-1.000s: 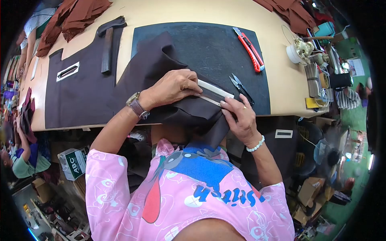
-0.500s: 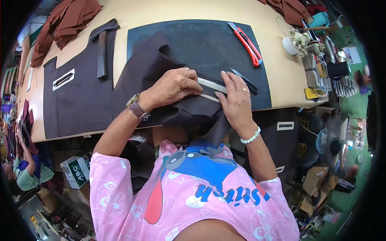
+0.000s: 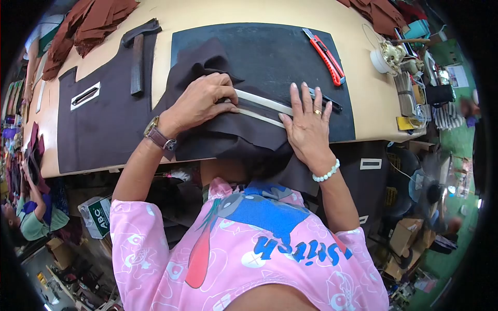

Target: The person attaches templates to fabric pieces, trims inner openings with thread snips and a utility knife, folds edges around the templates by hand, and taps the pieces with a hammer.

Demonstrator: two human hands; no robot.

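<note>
Dark brown fabric [image 3: 244, 137] lies bunched over the near part of the black cutting mat [image 3: 259, 52], and some of it hangs over the table edge. Two pale strips [image 3: 264, 101] frame a long slot in the cloth. At the left end of the slot, my left hand [image 3: 202, 101] pinches the fabric between thumb and bent fingers. My right hand [image 3: 309, 129] lies flat with fingers spread at the other end, its thumb side against the strips. Partly under its fingertips is a dark pen-like tool [image 3: 329, 101].
A red utility knife [image 3: 326, 58] rests on the mat. To the left, a hammer [image 3: 137, 65] sits on another dark fabric piece [image 3: 114, 135] with a pale-framed slot. Reddish-brown cut pieces [image 3: 98, 23] are piled at the far left. Other people work along the left side.
My left hand has slid left along the strips, exposing a longer stretch of them. My right hand has flattened and spread its fingers over the cloth. The view has shifted slightly.
</note>
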